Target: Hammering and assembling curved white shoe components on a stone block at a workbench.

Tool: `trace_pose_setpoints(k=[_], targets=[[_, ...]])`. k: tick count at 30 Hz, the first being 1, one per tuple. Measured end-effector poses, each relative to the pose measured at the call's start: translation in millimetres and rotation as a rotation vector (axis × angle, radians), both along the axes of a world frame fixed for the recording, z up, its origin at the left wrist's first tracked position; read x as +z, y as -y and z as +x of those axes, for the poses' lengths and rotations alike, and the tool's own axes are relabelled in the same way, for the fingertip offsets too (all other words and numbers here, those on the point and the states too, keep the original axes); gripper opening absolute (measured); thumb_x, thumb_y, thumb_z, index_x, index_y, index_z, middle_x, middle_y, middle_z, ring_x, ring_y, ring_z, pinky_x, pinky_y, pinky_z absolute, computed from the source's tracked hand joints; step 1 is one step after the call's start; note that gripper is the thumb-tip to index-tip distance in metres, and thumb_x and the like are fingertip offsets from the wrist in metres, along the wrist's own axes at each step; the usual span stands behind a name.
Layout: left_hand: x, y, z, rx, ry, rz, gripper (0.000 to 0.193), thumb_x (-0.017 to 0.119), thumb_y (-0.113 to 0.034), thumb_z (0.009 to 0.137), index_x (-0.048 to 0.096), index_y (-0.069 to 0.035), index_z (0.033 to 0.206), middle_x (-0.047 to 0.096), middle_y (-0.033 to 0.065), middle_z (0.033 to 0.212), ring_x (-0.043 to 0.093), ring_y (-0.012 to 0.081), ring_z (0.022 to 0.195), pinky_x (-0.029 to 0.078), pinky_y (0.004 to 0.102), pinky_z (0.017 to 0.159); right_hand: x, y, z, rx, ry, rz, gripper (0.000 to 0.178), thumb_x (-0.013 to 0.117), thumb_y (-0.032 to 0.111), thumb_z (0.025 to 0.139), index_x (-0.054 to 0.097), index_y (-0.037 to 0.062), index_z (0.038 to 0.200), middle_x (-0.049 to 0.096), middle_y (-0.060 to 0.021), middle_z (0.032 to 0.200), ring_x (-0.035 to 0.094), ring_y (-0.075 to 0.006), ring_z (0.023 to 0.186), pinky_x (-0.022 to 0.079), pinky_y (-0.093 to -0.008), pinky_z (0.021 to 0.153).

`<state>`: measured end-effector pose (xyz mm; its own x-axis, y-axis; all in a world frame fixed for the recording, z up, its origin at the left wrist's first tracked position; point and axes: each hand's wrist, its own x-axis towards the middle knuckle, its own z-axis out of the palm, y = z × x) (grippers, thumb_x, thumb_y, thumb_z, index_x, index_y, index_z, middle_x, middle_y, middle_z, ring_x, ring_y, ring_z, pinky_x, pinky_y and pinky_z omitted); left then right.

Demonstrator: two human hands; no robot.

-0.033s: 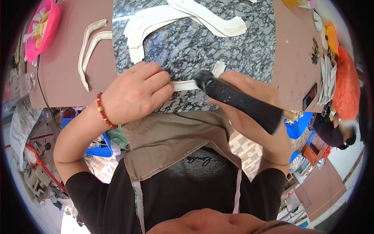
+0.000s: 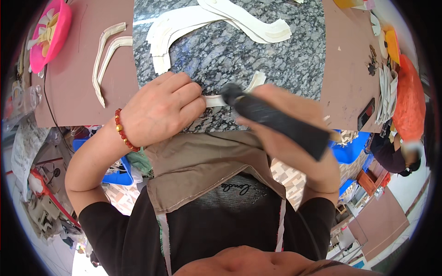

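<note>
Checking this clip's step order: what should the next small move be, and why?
Probably a light tap of the hammer on the strip: the right hand holds the hammer with one end over the strip, and the left hand is at the strip's left part on the slab. Blur hides whether they already touch.

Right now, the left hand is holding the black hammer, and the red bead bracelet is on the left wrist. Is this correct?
Not quite. The head view shows the right hand holding the black hammer; the left hand is at the white strip. The red bead bracelet is on the left wrist, as you say.
</note>
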<state>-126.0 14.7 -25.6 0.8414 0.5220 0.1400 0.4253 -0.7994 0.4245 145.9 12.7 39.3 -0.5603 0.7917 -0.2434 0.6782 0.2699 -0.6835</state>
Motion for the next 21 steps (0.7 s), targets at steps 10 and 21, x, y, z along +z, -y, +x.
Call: trace_pose_setpoints(k=[10,21], targets=[[5,-6,14,0.093,0.108,-0.385,0.034,0.072,0.007,0.086,0.074,-0.003,0.118,0.068,0.0136,0.103,0.069,0.0344,0.095,0.058,0.0412,0.080,-1,12,49,-0.318,-0.179,0.112,0.020,0.083,0.011,0.094,0.072,0.0029,0.109,0.067,-0.0057,0.081,0.063,-0.0150,0.068,0.051,-0.0285,0.064],[-15,25,71,0.476,0.226,-0.191,0.027,0.077,0.001,0.086,0.075,-0.004,0.113,0.069,0.0117,0.092,0.068,0.0322,0.084,0.055,0.0415,0.073,-28,19,51,-0.272,-0.045,0.229,0.020,0.083,0.019,0.092,0.070,0.0101,0.104,0.068,-0.0101,0.083,0.068,-0.0356,0.072,0.053,-0.0396,0.061]])
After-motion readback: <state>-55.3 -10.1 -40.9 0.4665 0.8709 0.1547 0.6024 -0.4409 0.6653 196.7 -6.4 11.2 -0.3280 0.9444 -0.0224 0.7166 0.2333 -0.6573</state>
